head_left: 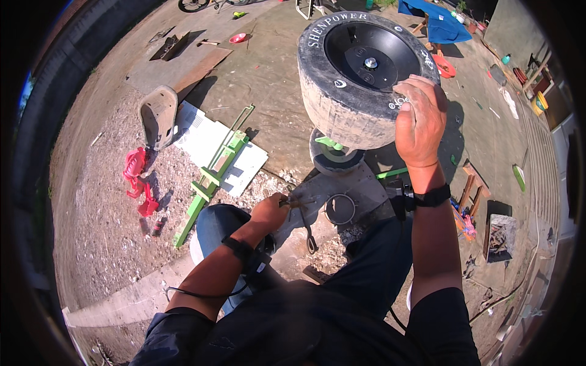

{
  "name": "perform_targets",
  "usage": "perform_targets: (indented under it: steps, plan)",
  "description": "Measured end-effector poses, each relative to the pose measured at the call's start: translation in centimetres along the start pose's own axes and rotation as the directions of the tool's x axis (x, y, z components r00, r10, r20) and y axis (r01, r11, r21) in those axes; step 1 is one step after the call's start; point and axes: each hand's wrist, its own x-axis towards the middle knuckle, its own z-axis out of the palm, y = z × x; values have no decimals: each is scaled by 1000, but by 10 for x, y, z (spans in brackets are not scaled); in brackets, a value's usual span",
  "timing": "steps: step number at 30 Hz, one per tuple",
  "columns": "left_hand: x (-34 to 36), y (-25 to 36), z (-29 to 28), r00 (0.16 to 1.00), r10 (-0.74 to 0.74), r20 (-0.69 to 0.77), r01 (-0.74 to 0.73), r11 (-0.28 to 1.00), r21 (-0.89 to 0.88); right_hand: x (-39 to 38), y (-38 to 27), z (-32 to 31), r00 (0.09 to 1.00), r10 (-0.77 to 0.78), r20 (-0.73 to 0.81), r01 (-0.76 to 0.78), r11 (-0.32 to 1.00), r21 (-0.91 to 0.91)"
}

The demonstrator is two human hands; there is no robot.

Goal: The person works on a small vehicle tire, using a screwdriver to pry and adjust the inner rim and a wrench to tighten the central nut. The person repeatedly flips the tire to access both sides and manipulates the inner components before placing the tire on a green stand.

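My right hand [421, 119] is wrapped over the near right edge of a large black wheel [314, 91] with a dusty tread. The wheel's hub faces up, with a metal nut [370, 62] at its centre. Below it, a second wheel [336, 160] shows in part, with a green bracket [329, 143] on it. Over my left knee, my left hand [270, 210] is closed on a thin, dark metal tool with a looped end [312, 245]; its kind is unclear. Close by lies a grey metal plate [366, 186] with a ring [340, 209] on it.
To the left are a green metal frame [210, 180] on white sheets [247, 171], a grey plastic seat [158, 116] and red plastic pieces [135, 165]. A hammer [208, 43] and red bowl [238, 38] lie farther off. A debris-filled box [500, 238] stands right.
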Motion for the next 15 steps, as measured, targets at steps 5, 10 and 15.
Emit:
perform_targets:
  steps: [5,10,15]
  plan:
    - [-3,0,4,999,-6,45,-1,987,159,0,0,-1,1000,0,5,0,1000,0]
    - [-5,-1,9,997,17,71,-27,988,152,1,-2,-3,1000,-8,6,8,1000,-8]
    - [-7,4,11,988,-16,156,-16,979,202,1,-1,-3,1000,-18,1,18,1000,-12]
